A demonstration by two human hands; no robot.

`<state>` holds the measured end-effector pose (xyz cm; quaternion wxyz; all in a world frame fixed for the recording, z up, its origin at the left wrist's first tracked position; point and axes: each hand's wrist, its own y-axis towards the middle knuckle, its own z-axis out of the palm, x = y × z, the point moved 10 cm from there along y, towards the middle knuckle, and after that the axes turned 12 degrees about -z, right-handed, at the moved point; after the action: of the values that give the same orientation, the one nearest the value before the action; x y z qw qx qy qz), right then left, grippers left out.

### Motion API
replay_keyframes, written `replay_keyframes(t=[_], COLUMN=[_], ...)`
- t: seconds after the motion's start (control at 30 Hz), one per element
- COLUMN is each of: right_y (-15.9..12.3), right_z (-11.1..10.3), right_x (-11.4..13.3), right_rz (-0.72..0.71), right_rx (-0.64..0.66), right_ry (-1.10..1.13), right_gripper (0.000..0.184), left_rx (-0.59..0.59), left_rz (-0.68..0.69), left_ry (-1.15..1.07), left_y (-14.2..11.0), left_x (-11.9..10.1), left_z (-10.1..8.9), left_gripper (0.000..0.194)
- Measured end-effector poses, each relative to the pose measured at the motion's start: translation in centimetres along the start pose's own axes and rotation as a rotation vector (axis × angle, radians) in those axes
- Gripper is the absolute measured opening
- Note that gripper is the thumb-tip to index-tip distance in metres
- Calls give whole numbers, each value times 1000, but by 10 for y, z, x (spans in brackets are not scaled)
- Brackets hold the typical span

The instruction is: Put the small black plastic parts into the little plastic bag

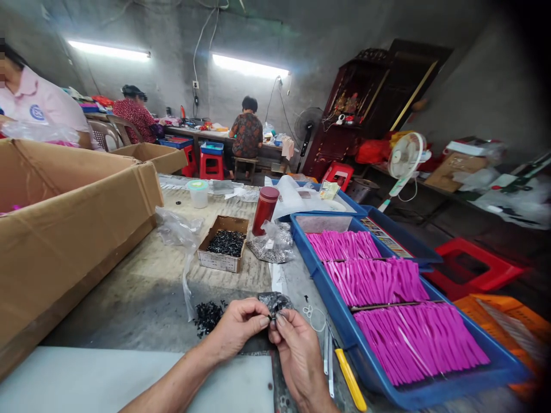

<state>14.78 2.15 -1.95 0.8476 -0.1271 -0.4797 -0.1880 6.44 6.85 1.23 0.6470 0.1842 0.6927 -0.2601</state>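
My left hand [241, 326] and my right hand [298, 347] meet over the near part of the table, each with thumb and forefinger pinched. Between the fingertips is a small black part [271, 316], mostly covered by them, so its kind does not show. Just behind the fingers lies a clear plastic bag [275, 299] with dark contents. Left of my left hand is a loose heap of small black pieces [209, 316]. A white loop of string or elastic [317, 319] and a yellow-handled tool [350, 378] lie to the right of my right hand.
A blue tray [365, 367] of pink strips in rows stands at right. Beyond my hands are a cardboard box [219, 262] of small dark parts, a red canister [264, 211] and a clear tub [198, 195]. A large carton [81, 229] borders the left. Several people sit farther back.
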Motion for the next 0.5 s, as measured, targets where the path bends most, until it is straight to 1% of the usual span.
replay_keyframes(t=[0.27,0.43,0.5], right_y=[0,1,1], right_z=[-2,-5,-6], right_x=[-2,-4,-4], right_rz=[-34,-79,-86], right_rx=[2,34,48], right_ry=[-27,-132,-162], right_gripper=[22,23,24], left_rx=[-1,90,93], left_rz=[-19,-92,-112], left_ry=[-65,-254,-295], left_y=[0,1,1], left_x=[3,7,7], left_z=[-1,8,8], left_gripper=[23,23,22])
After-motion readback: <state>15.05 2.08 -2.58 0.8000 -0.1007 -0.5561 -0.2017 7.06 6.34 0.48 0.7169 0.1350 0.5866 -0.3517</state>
